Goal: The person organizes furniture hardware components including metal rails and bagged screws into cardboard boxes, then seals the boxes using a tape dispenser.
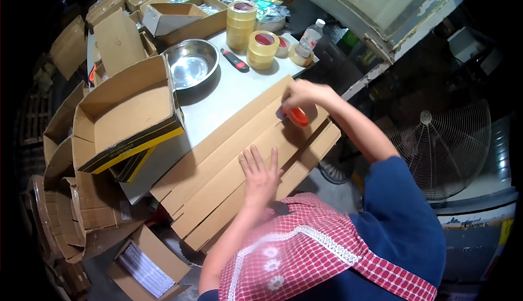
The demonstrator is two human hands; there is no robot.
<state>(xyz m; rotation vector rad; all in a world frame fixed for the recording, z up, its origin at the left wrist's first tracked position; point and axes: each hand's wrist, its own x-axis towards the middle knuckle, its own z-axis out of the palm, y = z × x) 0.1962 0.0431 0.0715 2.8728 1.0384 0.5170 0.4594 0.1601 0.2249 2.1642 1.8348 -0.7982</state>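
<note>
A flattened cardboard box (218, 173) with long fold lines lies slantwise across the table in front of me. My left hand (259, 178) presses flat on its near middle, fingers spread. Toward the far right end, my right hand (303, 94) is closed on a red-orange tape dispenser (297, 117), held low over the cardboard. The fingers hide part of the dispenser, and whether tape is touching the board cannot be made out.
Beyond the cardboard are a steel bowl (192, 64), a box cutter (235, 60), stacked tape rolls (241, 26) and a plastic bottle (310, 38). Open cardboard boxes (128, 113) crowd the left. A wire-guarded fan (444, 148) stands at right; a carton (150, 265) sits below the table.
</note>
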